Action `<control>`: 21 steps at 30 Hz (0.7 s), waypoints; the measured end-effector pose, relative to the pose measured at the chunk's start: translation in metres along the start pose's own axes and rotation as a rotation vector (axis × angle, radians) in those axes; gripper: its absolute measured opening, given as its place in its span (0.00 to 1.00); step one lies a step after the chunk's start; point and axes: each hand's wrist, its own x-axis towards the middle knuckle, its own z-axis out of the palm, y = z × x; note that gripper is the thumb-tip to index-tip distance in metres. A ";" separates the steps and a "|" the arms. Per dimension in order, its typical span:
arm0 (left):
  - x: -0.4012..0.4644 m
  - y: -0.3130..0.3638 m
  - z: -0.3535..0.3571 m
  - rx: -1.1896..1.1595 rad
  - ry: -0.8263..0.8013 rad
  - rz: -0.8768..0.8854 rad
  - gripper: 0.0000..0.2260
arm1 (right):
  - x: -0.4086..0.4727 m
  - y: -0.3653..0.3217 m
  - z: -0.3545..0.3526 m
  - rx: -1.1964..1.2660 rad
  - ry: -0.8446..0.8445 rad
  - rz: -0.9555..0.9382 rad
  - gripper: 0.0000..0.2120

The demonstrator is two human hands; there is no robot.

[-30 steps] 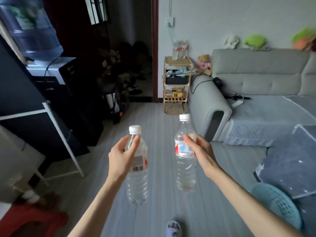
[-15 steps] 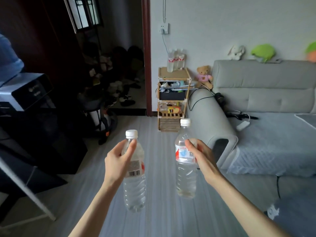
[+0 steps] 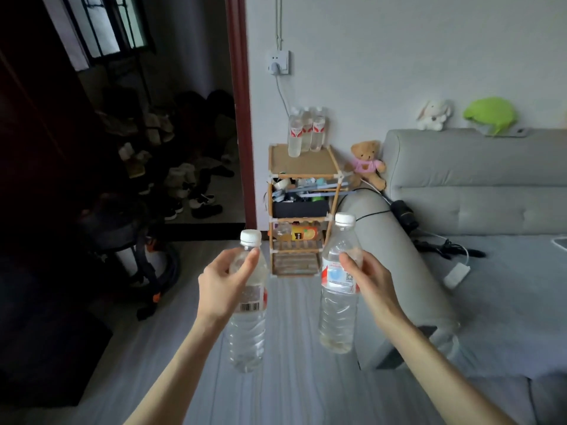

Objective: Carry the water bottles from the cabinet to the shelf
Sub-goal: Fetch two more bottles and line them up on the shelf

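Grey plank floor (image 3: 288,391), white wall, grey sofa (image 3: 478,191) on the right, dark doorway with shoes on the left. Wooden shelf (image 3: 302,207) stands against the wall between doorway and sofa arm. Three bottles (image 3: 306,131) on its top, maybe a fourth behind. Two more carried upright: left hand (image 3: 222,286) grips the left bottle (image 3: 247,326), right hand (image 3: 369,279) grips the right bottle (image 3: 339,302). Open floor runs to the shelf.
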 end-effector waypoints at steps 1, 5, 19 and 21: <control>0.015 0.002 0.008 0.004 -0.005 0.004 0.10 | 0.016 0.000 0.001 -0.010 0.009 0.003 0.10; 0.086 0.004 0.051 0.029 -0.022 -0.002 0.06 | 0.095 0.008 0.000 -0.021 0.044 0.015 0.10; 0.342 0.014 0.199 0.119 -0.004 -0.005 0.15 | 0.404 -0.002 -0.034 -0.034 0.013 0.009 0.08; 0.374 0.015 0.213 0.115 -0.016 -0.006 0.19 | 0.439 -0.005 -0.033 -0.048 0.008 0.016 0.09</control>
